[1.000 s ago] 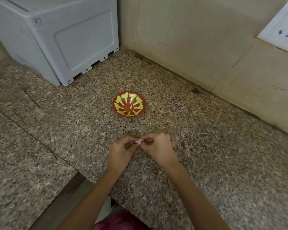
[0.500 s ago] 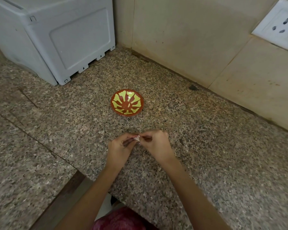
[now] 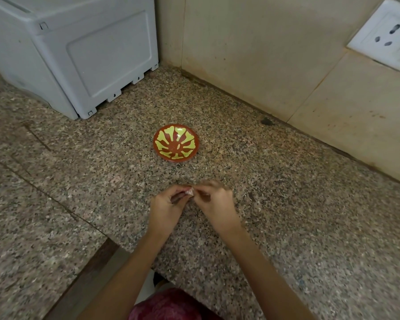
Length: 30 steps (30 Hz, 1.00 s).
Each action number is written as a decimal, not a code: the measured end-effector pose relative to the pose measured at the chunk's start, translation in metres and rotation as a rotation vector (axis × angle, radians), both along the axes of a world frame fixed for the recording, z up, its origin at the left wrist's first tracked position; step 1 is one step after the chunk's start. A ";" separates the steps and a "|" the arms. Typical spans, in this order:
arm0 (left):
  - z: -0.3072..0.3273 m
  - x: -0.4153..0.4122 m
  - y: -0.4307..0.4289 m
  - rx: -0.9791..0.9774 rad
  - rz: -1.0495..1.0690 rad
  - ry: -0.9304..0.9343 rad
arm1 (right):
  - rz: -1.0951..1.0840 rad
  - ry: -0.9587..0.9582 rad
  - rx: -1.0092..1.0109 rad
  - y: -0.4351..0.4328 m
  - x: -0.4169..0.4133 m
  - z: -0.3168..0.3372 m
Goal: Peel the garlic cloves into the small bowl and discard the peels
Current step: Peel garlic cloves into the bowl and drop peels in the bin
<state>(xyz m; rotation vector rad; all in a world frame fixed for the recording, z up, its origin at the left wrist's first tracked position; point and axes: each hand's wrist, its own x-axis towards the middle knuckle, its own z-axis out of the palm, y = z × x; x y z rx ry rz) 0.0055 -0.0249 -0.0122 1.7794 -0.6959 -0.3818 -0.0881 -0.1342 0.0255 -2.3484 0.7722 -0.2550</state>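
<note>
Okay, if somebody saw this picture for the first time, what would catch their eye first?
The red-brown small bowl with its yellow petal pattern stands out first, in the middle of the speckled granite counter. Just nearer the camera, the left hand and right hand pinch a small garlic clove between their fingertips. A big white appliance fills the far left corner.

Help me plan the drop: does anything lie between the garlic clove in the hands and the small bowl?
Nothing visible does. The left hand and right hand pinch the garlic clove between them. Only speckled counter shows between it and the small bowl beyond, whose inside looks empty.
</note>
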 end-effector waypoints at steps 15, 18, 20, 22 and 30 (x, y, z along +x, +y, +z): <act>0.005 0.002 -0.001 0.003 0.064 0.020 | -0.311 -0.101 0.427 -0.002 -0.010 0.001; 0.002 0.010 0.003 0.068 0.060 -0.095 | -0.370 -0.104 0.544 -0.008 -0.017 0.005; 0.003 0.009 0.007 0.093 0.049 -0.189 | -0.381 -0.112 0.575 -0.010 -0.021 0.007; 0.007 0.000 0.012 0.109 0.057 -0.266 | -0.368 -0.116 0.552 -0.013 -0.026 0.006; -0.003 -0.039 0.030 0.105 -0.028 -0.318 | -0.017 0.143 -0.027 -0.012 -0.044 0.006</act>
